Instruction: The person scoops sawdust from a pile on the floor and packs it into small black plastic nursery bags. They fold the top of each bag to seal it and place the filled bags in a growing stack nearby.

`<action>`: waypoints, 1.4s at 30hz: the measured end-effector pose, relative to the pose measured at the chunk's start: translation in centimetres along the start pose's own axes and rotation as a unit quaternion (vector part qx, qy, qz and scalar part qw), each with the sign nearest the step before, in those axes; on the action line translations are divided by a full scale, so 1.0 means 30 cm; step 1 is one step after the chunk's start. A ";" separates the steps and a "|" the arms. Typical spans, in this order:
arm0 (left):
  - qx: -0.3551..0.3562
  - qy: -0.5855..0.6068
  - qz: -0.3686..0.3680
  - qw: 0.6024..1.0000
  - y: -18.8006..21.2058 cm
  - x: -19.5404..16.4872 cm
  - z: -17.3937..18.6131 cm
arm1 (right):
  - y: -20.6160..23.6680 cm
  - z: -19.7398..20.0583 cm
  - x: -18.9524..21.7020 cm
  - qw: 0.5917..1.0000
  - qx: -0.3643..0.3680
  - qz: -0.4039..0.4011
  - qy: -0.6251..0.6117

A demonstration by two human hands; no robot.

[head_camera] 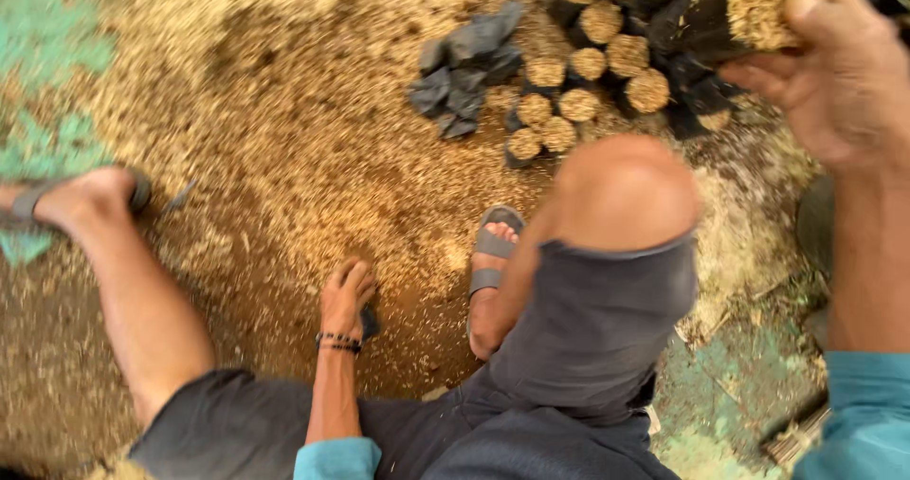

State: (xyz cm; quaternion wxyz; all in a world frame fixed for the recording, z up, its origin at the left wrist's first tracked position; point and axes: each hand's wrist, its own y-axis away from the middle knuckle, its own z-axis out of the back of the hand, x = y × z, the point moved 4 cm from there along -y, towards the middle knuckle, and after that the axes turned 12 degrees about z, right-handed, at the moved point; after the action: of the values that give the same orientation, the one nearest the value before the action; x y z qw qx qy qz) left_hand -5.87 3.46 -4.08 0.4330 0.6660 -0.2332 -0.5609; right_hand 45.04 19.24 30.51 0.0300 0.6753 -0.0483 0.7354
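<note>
Squatting on husk-strewn ground (284, 139), a person's right hand (834, 72) grips a filled black bag (749, 11); left hand (346, 295), fingers curled, touches the husk beside stacked bags (588, 63).

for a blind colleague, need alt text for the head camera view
Seen from above, a squatting person's right hand holds a filled black bag beside rows of similar filled bags, while the left hand rests on a floor covered in loose husk-like material. Empty black bags lie nearby.
</note>
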 end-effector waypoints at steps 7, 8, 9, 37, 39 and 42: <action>-0.020 -0.008 0.035 0.999 -0.029 0.059 0.111 | 0.104 0.239 -0.576 0.933 -0.238 -0.240 -0.121; -0.027 -0.005 0.041 0.999 -0.028 0.067 0.129 | 0.123 0.251 -0.649 0.928 -0.243 -0.254 -0.122; -0.031 -0.004 0.041 0.999 -0.030 0.069 0.142 | 0.135 0.258 -0.722 0.923 -0.248 -0.267 -0.122; -0.233 -0.648 -0.137 0.712 0.107 0.015 0.175 | 0.069 0.307 -1.138 0.905 -0.330 -0.268 -0.015; -0.266 -0.675 -0.139 0.674 0.103 0.042 0.174 | 0.074 0.341 -1.114 0.922 -0.319 -0.198 0.091; -0.282 -0.658 -0.158 0.680 0.063 0.091 0.167 | 0.040 0.330 -1.027 0.958 -0.217 0.097 0.159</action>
State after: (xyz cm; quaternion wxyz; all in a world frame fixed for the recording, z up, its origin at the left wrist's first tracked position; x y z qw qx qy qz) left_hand -9.57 -1.27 -3.94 0.2405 -0.0018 -0.1800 -0.9538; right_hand 57.37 17.61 0.60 0.1119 0.5186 -0.2665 0.8047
